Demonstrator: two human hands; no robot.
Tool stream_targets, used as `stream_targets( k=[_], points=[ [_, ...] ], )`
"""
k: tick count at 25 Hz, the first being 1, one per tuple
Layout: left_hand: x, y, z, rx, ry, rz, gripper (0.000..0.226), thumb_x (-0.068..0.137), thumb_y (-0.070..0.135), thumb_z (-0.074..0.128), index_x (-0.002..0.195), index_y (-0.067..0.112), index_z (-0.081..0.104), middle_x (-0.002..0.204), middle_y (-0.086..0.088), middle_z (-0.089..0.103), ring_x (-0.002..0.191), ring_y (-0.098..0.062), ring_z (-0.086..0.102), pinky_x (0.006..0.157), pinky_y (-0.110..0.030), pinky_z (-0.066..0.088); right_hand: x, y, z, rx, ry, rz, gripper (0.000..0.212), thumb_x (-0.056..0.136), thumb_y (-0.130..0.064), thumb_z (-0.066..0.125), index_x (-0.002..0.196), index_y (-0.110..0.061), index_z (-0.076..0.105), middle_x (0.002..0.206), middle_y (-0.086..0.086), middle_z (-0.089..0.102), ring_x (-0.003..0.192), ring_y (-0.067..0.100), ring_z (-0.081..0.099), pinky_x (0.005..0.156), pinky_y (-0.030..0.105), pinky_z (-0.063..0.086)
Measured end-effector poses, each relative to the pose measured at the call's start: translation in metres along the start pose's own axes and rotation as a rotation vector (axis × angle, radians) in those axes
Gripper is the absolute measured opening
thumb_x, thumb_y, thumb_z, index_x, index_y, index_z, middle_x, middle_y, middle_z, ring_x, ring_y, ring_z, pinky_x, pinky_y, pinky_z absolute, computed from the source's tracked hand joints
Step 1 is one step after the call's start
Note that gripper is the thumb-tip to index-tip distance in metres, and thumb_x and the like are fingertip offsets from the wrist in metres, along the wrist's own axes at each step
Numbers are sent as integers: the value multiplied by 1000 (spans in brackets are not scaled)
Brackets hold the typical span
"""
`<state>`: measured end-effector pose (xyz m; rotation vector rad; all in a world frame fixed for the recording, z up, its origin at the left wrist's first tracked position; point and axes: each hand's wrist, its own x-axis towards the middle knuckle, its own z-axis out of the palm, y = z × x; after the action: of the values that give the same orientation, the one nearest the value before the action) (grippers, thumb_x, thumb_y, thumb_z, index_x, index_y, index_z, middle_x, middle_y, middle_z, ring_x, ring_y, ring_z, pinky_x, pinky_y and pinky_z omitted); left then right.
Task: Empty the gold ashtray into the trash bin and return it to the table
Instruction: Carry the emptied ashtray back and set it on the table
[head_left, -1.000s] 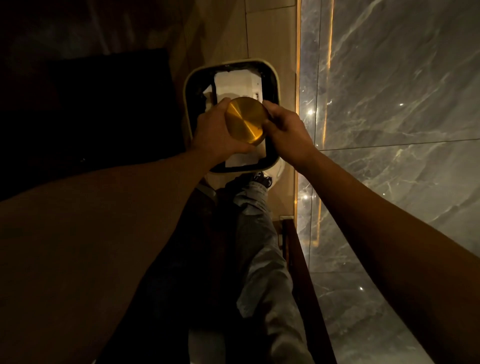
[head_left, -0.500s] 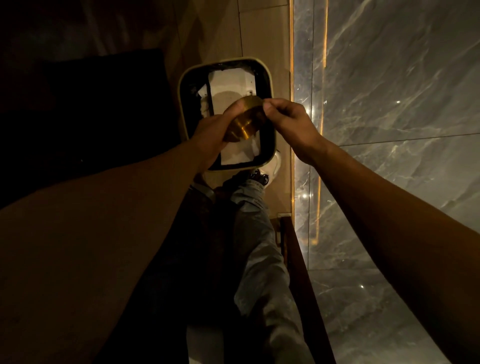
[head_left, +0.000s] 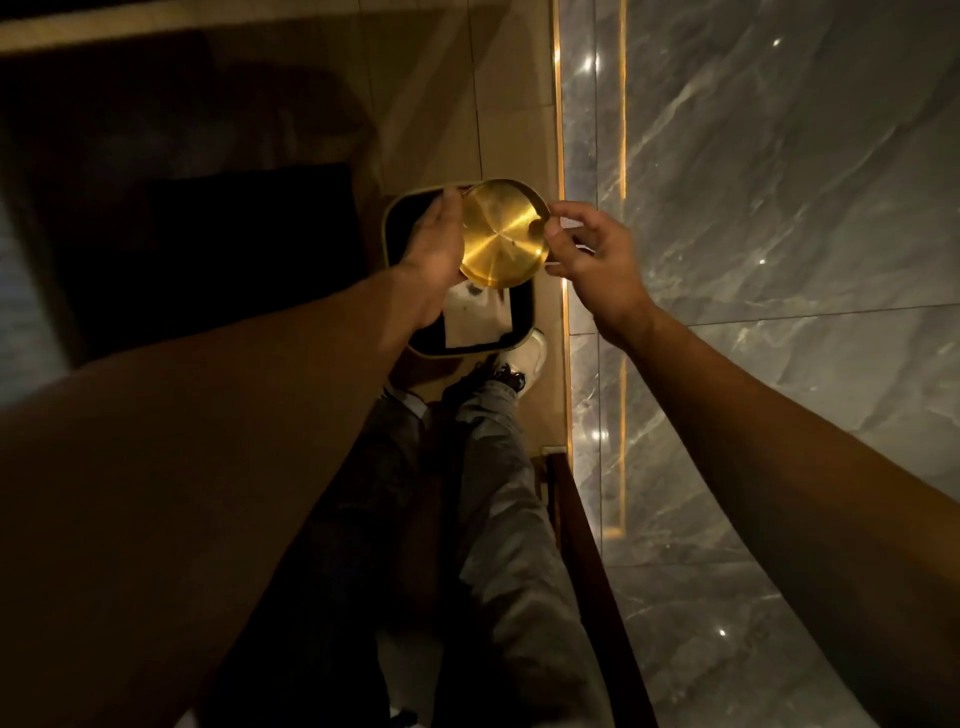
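Gold ashtray (head_left: 501, 234) sits in my left hand (head_left: 434, 249), gripped at its rim above the trash bin (head_left: 522, 332). My right hand (head_left: 592, 260) hovers beside it, fingers loose, holding nothing. Emptying looks done; next I carry it to the tabletop.

Bare forearms, grey trousers (head_left: 498, 499), white sneaker (head_left: 530, 358)

Both arms reach forward; left hand (head_left: 434, 244) curled in a grip; right hand (head_left: 597, 260) loosely open.
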<state>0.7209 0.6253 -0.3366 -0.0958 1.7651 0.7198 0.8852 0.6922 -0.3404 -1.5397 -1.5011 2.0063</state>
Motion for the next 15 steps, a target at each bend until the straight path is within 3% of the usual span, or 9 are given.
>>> stream_targets(
  k=[3, 6, 8, 11, 13, 15],
  points=[
    [-61, 28, -3, 42, 38, 243, 40, 105, 41, 30, 142, 34, 42, 145, -2, 48, 128, -22, 50, 106, -46, 47, -32, -46, -4, 47, 66, -43, 30, 96, -19, 58, 125, -10, 58, 106, 15, 68, 92, 22, 67, 69, 21, 56],
    [-132, 56, -12, 52, -39, 409, 41, 101, 32, 45, 142, 33, 40, 137, 0, 50, 123, -19, 52, 107, -44, 47, -68, -96, -7, 103, 113, -55, 33, 95, -24, 58, 126, -13, 59, 111, 12, 67, 98, 27, 68, 75, 30, 58],
    [-171, 68, -25, 86, -103, 477, 54, 92, 26, 62, 141, 30, 40, 134, 1, 52, 120, -19, 55, 105, -43, 49, -95, -128, -8, 96, 158, -90, 32, 96, -25, 57, 125, -12, 60, 110, 6, 66, 95, 22, 69, 76, 31, 59],
    [-222, 80, -57, 187, -161, 578, 88, 73, 22, 84, 146, 26, 35, 137, 5, 50, 121, -11, 54, 101, -30, 51, -134, -173, 1, 60, 167, -189, 31, 97, -22, 55, 125, -9, 61, 112, 5, 66, 90, 10, 68, 72, 25, 57],
    [-249, 82, -85, 253, -156, 642, 105, 64, 22, 90, 150, 24, 30, 144, 3, 41, 122, -7, 51, 98, -27, 52, -157, -200, 15, 29, 121, -230, 32, 98, -19, 54, 128, -8, 58, 115, 4, 65, 92, 5, 67, 72, 22, 56],
    [-276, 83, -114, 294, -125, 710, 111, 62, 19, 91, 152, 23, 27, 150, 1, 32, 117, 1, 47, 97, -21, 51, -178, -222, 33, -7, 65, -265, 37, 98, -20, 54, 132, -6, 55, 121, 6, 63, 102, 11, 65, 79, 27, 58]
  ],
)
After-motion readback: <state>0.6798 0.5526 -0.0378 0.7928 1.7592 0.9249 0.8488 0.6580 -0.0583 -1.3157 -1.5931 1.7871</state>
